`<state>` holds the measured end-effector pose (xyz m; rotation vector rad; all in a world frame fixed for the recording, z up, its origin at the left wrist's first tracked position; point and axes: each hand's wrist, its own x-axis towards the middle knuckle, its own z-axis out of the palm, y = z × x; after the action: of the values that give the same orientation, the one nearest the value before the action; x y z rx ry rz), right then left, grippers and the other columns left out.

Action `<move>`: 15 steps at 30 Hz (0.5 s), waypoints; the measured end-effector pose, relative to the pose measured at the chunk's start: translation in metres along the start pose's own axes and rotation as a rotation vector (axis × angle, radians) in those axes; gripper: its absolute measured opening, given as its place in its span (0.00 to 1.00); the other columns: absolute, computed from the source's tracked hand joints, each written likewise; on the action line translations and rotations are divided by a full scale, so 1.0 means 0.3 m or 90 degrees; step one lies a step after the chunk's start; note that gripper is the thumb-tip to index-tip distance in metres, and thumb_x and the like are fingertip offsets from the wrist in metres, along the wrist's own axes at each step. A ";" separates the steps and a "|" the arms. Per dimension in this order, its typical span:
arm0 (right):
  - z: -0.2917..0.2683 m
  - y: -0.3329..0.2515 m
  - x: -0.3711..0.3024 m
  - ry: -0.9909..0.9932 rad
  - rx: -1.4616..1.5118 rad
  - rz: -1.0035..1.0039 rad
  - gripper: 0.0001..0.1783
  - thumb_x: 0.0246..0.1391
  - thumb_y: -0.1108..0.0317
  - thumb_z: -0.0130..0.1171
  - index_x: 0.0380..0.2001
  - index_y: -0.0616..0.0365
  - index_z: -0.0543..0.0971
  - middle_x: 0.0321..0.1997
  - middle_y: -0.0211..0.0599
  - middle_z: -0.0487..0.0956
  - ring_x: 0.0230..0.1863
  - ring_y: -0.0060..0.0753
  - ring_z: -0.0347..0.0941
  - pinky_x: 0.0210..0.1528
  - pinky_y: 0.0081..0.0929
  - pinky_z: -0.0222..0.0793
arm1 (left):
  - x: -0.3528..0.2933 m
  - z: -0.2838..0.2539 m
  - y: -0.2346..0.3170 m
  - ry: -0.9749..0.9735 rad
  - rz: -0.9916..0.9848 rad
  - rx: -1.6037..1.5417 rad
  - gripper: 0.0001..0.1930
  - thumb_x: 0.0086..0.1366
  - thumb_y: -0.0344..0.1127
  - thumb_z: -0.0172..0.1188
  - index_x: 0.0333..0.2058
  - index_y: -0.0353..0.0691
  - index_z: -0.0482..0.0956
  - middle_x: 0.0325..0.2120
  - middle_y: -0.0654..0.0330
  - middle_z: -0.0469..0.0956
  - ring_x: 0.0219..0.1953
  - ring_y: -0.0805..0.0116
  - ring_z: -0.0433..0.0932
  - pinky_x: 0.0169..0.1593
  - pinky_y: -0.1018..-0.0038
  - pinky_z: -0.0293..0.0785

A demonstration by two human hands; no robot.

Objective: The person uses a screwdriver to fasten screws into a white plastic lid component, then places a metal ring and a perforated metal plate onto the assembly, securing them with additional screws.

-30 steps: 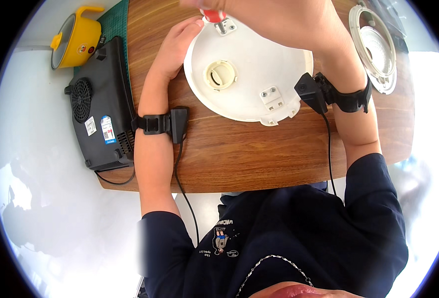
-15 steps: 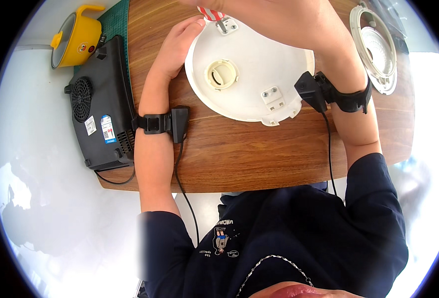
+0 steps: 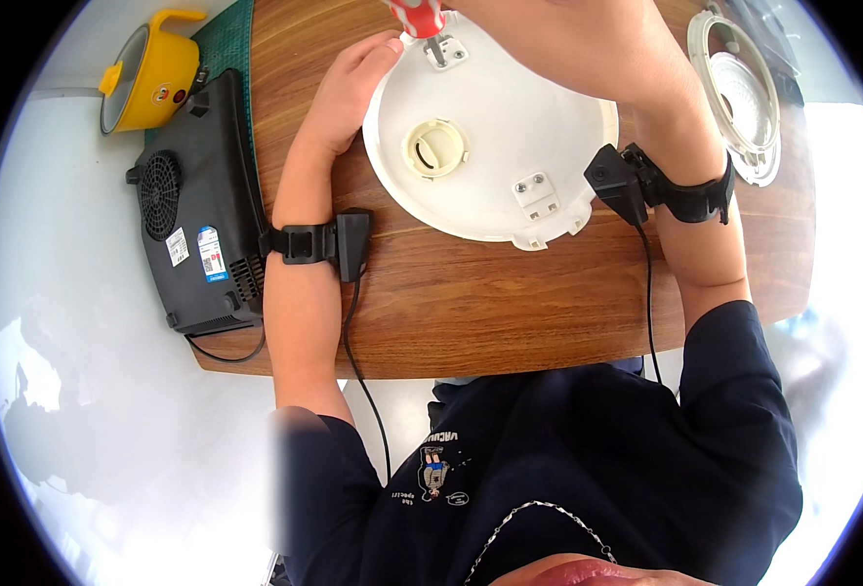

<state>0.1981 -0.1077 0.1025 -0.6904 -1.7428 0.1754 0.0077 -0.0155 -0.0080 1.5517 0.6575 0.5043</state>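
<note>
A white round plastic cover (image 3: 510,146) lies on the wooden table in front of me, with a cream round cap (image 3: 436,148) set in it. My left hand (image 3: 356,83) holds the cover's far left rim, its thumb on the edge and its other fingers partly hidden. From the far right my right hand (image 3: 519,29) reaches over the cover, gripping a screwdriver (image 3: 420,18) with a red-and-white handle; its fingertips are cut off by the top edge. The screwdriver's tip meets a small white bracket (image 3: 447,53) near the far rim. A second bracket (image 3: 537,195) with two screws sits nearer me.
To the left, a black appliance (image 3: 202,205) with a round fan grille lies on the table, a yellow pot (image 3: 158,73) behind it on a green mat (image 3: 226,44). A clear-and-white ring-shaped part (image 3: 768,122) is at the far right. Cables hang from both wrist straps.
The screwdriver's handle has come slightly nearer to me and its stripes have turned. My right wrist has shifted a little to the right; the left hand stays on the rim.
</note>
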 end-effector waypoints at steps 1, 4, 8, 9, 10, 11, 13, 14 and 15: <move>0.003 0.010 0.000 0.007 0.016 -0.004 0.21 0.58 0.74 0.67 0.55 0.55 0.79 0.35 0.35 0.76 0.30 0.24 0.70 0.33 0.20 0.69 | 0.001 0.002 0.001 0.000 0.008 -0.006 0.18 0.77 0.44 0.52 0.49 0.35 0.81 0.37 0.66 0.82 0.36 0.80 0.77 0.41 0.79 0.73; -0.029 -0.037 0.022 -0.036 -0.030 0.023 0.21 0.57 0.74 0.68 0.54 0.57 0.80 0.35 0.35 0.76 0.30 0.22 0.69 0.33 0.20 0.68 | -0.001 -0.011 -0.013 -0.038 -0.023 -0.038 0.15 0.77 0.42 0.53 0.49 0.36 0.82 0.37 0.68 0.82 0.36 0.82 0.77 0.40 0.81 0.74; -0.039 -0.101 0.031 -0.043 -0.104 0.085 0.20 0.57 0.74 0.68 0.53 0.57 0.80 0.35 0.33 0.75 0.28 0.21 0.68 0.31 0.20 0.67 | -0.016 0.026 0.019 -0.065 -0.006 -0.046 0.12 0.76 0.38 0.55 0.46 0.37 0.82 0.36 0.70 0.82 0.36 0.85 0.77 0.40 0.82 0.74; -0.045 -0.059 0.023 -0.047 -0.091 0.075 0.20 0.57 0.74 0.67 0.53 0.58 0.80 0.35 0.33 0.75 0.28 0.21 0.67 0.30 0.20 0.67 | -0.011 0.016 0.009 -0.077 -0.004 -0.046 0.11 0.76 0.38 0.55 0.46 0.37 0.82 0.36 0.71 0.82 0.36 0.86 0.76 0.40 0.82 0.74; -0.044 -0.055 0.021 -0.047 -0.085 0.074 0.20 0.58 0.74 0.67 0.54 0.59 0.79 0.35 0.33 0.76 0.28 0.21 0.67 0.30 0.20 0.67 | -0.009 0.009 0.002 -0.087 -0.002 -0.048 0.11 0.76 0.37 0.55 0.45 0.37 0.81 0.36 0.71 0.82 0.36 0.86 0.76 0.40 0.82 0.74; -0.041 -0.055 0.024 -0.047 -0.078 0.073 0.20 0.59 0.74 0.66 0.54 0.59 0.79 0.35 0.33 0.76 0.27 0.21 0.67 0.30 0.20 0.67 | -0.013 0.006 -0.002 -0.086 0.001 -0.047 0.11 0.76 0.37 0.55 0.46 0.37 0.82 0.35 0.71 0.82 0.36 0.87 0.76 0.40 0.82 0.74; -0.057 -0.087 0.025 -0.078 -0.055 0.085 0.20 0.60 0.75 0.64 0.56 0.60 0.78 0.36 0.34 0.76 0.28 0.20 0.69 0.31 0.20 0.67 | -0.009 0.007 -0.005 -0.090 0.010 -0.049 0.11 0.76 0.38 0.55 0.46 0.37 0.82 0.35 0.71 0.82 0.35 0.87 0.76 0.40 0.83 0.74; -0.076 -0.094 0.031 -0.114 -0.033 0.093 0.20 0.61 0.75 0.63 0.56 0.61 0.77 0.36 0.34 0.77 0.28 0.20 0.69 0.31 0.19 0.68 | 0.002 0.008 -0.005 -0.103 0.010 -0.046 0.12 0.76 0.38 0.55 0.47 0.37 0.82 0.36 0.71 0.82 0.36 0.87 0.76 0.40 0.82 0.74; -0.132 -0.083 0.042 -0.191 0.022 0.097 0.21 0.61 0.76 0.62 0.57 0.62 0.76 0.37 0.35 0.77 0.29 0.20 0.71 0.32 0.19 0.69 | 0.015 0.006 -0.007 -0.117 0.011 -0.043 0.12 0.76 0.38 0.55 0.47 0.37 0.81 0.36 0.70 0.82 0.37 0.86 0.77 0.41 0.82 0.75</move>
<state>0.2244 -0.1304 0.1363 -0.8027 -1.9670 0.4318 0.0120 -0.0137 -0.0105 1.5193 0.4824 0.3872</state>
